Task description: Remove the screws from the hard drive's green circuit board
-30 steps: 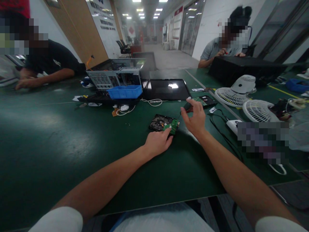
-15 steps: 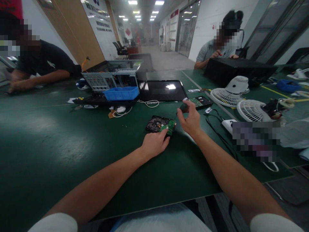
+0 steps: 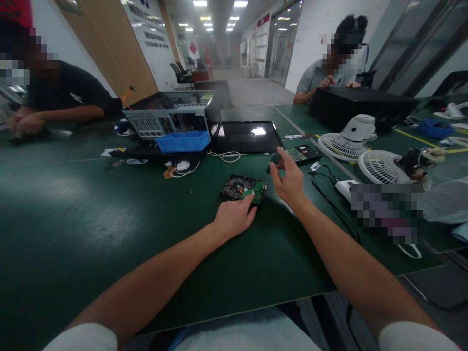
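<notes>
A hard drive (image 3: 233, 187) with a green circuit board on its right part lies on the table in front of me. My left hand (image 3: 234, 218) grips its near edge, with fingertips pressed on the board. In my right hand (image 3: 289, 179) is a screwdriver (image 3: 274, 161), its dark handle between thumb and fingers. The thin shaft slants down toward the drive's right end; whether the tip touches it I cannot tell. Several tiny light bits, perhaps screws, lie left of the drive. A second drive (image 3: 302, 154) with a green board lies behind my right hand.
A blue bin (image 3: 185, 141) stands before an opened computer case (image 3: 148, 123). Beside it lies a black panel (image 3: 248, 137). White fan parts (image 3: 343, 146), a power strip (image 3: 345, 186) and cables are on the right. Two people work across the table, one by a black case (image 3: 361, 105).
My right fingers have shifted slightly on the screwdriver, and more of its handle shows. My left hand and the drive stay put. The left person's hands have moved a little.
</notes>
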`<action>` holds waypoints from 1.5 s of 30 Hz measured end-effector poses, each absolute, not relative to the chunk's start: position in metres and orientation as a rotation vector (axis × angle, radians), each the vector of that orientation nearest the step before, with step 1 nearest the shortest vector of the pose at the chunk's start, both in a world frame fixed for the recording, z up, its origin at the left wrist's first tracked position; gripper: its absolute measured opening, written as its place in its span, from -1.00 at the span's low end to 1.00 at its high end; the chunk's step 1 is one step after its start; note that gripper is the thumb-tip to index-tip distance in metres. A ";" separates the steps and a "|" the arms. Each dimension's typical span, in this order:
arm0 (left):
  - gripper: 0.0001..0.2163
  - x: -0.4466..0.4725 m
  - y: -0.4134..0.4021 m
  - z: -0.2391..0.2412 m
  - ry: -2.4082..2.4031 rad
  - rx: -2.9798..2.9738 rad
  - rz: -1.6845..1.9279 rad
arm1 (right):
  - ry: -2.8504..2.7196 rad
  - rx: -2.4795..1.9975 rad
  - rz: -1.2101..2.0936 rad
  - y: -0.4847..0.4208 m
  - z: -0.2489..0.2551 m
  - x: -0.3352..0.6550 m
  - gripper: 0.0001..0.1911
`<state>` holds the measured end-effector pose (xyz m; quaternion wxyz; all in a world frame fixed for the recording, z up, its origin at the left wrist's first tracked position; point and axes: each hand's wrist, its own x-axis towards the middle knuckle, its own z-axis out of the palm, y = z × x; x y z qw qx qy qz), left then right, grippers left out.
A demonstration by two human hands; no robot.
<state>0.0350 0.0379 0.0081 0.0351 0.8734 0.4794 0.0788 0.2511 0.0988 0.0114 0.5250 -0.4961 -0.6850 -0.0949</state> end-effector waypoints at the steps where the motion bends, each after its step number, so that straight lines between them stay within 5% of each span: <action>1: -0.57 0.035 0.038 0.008 1.469 2.681 0.239 | -1.640 -1.184 -0.234 0.099 0.012 0.251 -0.46; 45: -0.55 0.036 0.037 0.010 1.483 2.667 0.258 | -1.622 -1.104 -0.271 0.104 0.012 0.255 -0.54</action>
